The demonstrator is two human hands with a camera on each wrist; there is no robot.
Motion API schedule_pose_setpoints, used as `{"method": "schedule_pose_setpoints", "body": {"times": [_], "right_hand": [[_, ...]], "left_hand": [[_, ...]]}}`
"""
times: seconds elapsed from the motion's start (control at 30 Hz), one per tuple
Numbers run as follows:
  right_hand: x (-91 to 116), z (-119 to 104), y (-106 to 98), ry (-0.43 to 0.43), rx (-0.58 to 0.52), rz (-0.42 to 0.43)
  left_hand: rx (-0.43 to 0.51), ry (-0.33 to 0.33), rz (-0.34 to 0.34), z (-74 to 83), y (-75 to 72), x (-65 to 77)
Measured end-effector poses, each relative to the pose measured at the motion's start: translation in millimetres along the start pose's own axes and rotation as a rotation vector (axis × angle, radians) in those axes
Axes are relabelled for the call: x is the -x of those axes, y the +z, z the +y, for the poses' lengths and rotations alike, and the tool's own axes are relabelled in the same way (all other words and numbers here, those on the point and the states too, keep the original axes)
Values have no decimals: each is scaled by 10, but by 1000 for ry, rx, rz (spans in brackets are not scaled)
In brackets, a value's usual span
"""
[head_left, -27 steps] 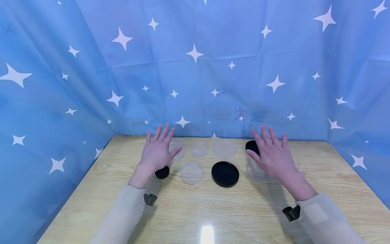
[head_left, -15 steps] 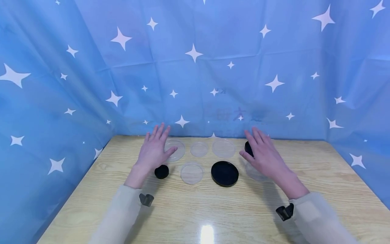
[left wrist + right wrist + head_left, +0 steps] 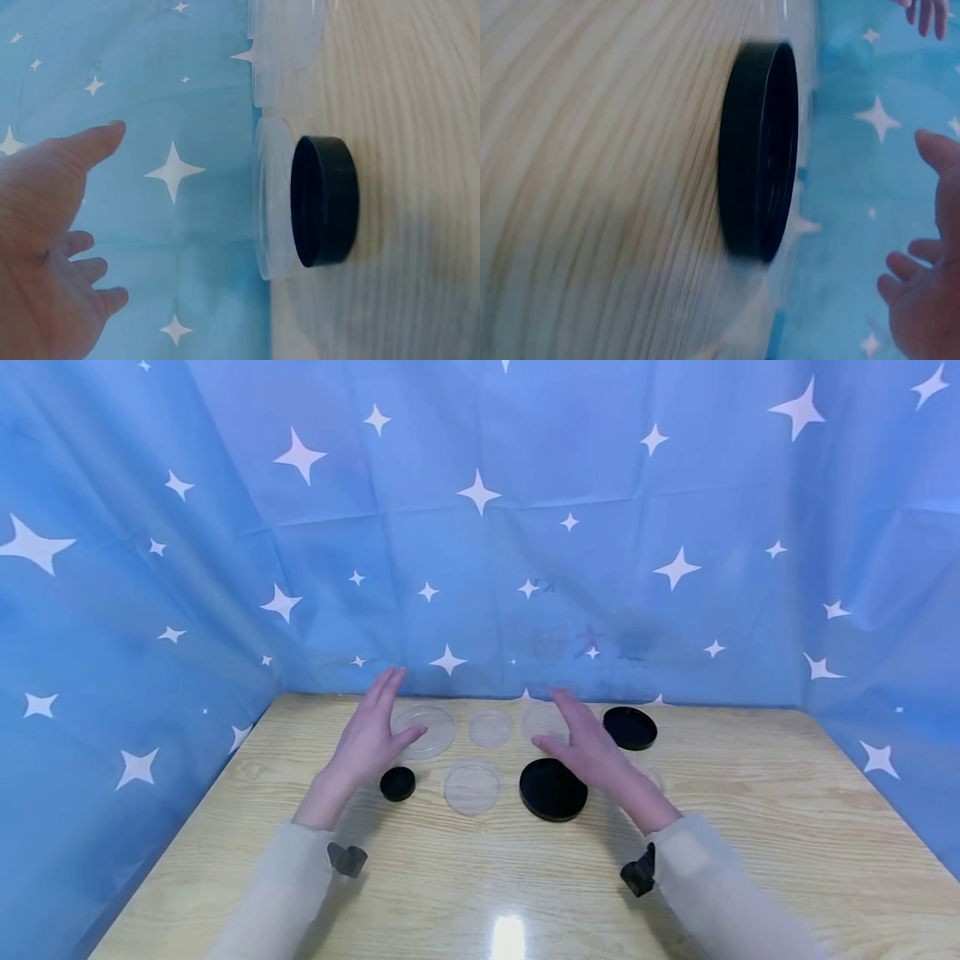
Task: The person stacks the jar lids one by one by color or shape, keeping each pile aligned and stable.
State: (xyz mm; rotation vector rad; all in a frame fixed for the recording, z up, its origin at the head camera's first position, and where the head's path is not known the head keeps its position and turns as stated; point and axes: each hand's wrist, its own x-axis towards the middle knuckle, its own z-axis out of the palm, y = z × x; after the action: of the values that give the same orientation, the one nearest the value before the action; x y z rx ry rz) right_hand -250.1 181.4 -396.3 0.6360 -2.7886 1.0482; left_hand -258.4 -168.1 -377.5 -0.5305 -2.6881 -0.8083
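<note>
My left hand [image 3: 367, 739] hovers over the back left of the table, fingers straight and holding nothing. Just right of it lies a clear round lid [image 3: 433, 742], and below the palm a small black round lid [image 3: 397, 783], hollow side showing in the left wrist view. My right hand [image 3: 588, 747], empty with thumb spread, is above the large black lid [image 3: 551, 793] and partly covers it and a clear lid [image 3: 542, 723] behind. Beyond its knuckles sits a medium black lid [image 3: 630, 728]. The right forearm mostly hides another clear disc [image 3: 654, 777].
Two more clear lids, a smaller one [image 3: 491, 728] at the back and a larger one [image 3: 472, 787] in front, lie between the hands. A blue star-printed curtain [image 3: 480, 568] hangs right behind the wooden table [image 3: 450, 885] and along its left side.
My right hand has swept left from over the medium black lid to above the large black one, uncovering the former. The left hand has shifted slightly left and turned its thumb side up.
</note>
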Motion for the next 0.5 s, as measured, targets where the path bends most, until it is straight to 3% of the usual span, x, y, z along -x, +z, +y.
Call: {"method": "schedule_pose_setpoints", "body": {"times": [0.5], "right_hand": [[-349,-373,513,95,-393,44]], "left_hand": [[367,-95,34,-362,20,85]]}}
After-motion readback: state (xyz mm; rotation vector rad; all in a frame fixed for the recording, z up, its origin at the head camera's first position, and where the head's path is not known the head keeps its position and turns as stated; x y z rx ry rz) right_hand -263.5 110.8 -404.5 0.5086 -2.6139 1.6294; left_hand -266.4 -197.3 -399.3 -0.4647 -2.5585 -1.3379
